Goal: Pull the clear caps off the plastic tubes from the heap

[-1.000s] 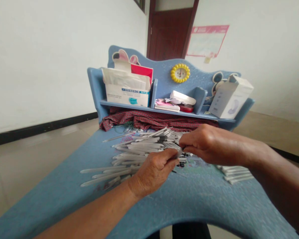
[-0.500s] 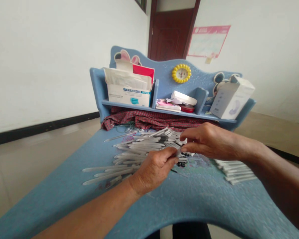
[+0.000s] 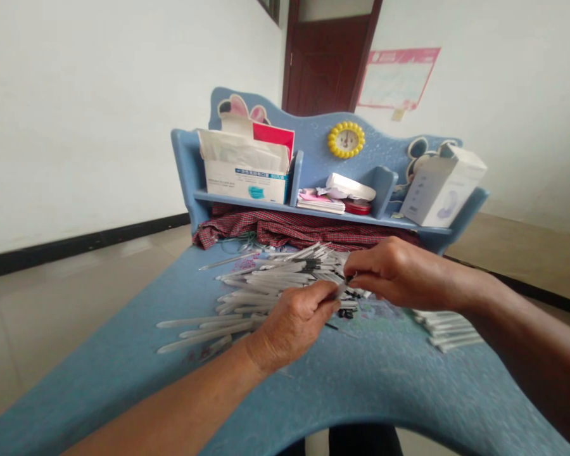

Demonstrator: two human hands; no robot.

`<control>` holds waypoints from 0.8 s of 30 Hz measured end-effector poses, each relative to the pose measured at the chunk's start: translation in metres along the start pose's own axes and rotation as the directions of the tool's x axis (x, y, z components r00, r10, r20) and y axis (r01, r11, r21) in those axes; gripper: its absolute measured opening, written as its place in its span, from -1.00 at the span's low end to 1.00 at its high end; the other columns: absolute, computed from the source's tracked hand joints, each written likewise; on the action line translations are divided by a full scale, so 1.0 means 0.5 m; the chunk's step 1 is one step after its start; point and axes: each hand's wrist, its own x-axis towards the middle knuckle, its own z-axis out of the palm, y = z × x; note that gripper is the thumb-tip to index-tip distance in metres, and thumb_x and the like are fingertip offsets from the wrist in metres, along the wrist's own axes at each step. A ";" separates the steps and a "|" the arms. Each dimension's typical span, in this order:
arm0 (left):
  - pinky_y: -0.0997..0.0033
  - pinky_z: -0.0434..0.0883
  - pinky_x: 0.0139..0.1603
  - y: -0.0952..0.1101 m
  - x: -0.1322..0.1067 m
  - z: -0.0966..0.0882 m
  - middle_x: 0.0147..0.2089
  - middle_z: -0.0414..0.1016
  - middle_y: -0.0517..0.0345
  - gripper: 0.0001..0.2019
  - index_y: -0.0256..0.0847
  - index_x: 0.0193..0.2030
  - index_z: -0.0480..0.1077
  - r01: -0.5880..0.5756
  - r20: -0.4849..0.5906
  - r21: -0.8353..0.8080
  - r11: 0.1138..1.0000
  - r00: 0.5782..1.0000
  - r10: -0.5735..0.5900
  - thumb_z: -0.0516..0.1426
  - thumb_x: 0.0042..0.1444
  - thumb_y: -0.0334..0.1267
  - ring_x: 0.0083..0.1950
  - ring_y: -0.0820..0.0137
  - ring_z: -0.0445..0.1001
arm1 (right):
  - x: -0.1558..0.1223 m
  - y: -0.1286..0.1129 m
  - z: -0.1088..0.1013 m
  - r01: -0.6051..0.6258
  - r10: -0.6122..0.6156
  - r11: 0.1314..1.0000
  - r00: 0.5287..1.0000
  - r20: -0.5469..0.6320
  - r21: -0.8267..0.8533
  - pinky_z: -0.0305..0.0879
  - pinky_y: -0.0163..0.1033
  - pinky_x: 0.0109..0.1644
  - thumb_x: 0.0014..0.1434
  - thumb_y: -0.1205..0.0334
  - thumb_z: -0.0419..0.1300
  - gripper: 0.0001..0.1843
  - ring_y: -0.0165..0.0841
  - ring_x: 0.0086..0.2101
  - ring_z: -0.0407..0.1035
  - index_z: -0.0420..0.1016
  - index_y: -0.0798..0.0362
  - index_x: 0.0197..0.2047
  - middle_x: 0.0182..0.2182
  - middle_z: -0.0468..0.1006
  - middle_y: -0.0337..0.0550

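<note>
The left hand (image 3: 292,326) and right hand (image 3: 401,272) meet at frame centre, the fingers of both pinched closed on one thin clear stick (image 3: 342,290) just above the blue desk (image 3: 361,392). A loose pile of sticks (image 3: 261,288) lies just left of it, and a neat stack (image 3: 449,330) lies at right.

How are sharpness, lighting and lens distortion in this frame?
Head view: soft, even daylight, no harsh shadows or glare; wide lens bows the blue plastic desk; pile of translucent white plastic sticks is fairly sharp; left hand, right hand and the thin grey stick they pinch are slightly blurred.
</note>
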 end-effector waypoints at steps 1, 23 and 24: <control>0.54 0.26 -0.36 0.000 0.000 0.000 -0.47 0.36 0.27 -0.90 -0.23 -0.32 0.35 0.000 -0.001 0.003 1.000 1.000 0.000 0.03 0.17 -0.32 -0.42 0.51 0.35 | 0.001 -0.001 0.000 -0.006 0.006 1.000 1.000 0.010 -0.016 -0.05 -0.36 -0.45 0.24 0.26 0.03 -0.75 -0.54 -0.55 0.16 0.41 0.14 -0.43 -0.58 0.36 -0.27; 0.56 0.25 -0.41 0.002 0.001 0.005 -0.52 0.31 0.31 -0.94 -0.24 -0.40 0.34 0.019 -0.147 -0.006 1.000 0.989 -0.020 0.10 0.08 -0.34 -0.47 0.54 0.30 | 0.035 -0.030 0.029 -0.315 0.311 0.949 0.944 -0.107 -0.014 -0.17 -0.32 -0.50 0.15 0.23 0.01 -0.63 -0.54 -0.62 -0.04 0.31 0.13 -0.66 -0.71 0.14 -0.32; 0.56 0.25 -0.41 0.002 0.001 0.006 -0.52 0.31 0.32 -0.94 -0.24 -0.40 0.34 0.028 -0.157 -0.013 1.000 0.987 -0.029 0.10 0.08 -0.33 -0.48 0.54 0.29 | 0.039 -0.030 0.032 -0.334 0.333 0.943 0.936 -0.114 0.010 -0.17 -0.32 -0.51 0.14 0.22 0.01 -0.62 -0.54 -0.62 -0.04 0.31 0.13 -0.67 -0.71 0.12 -0.32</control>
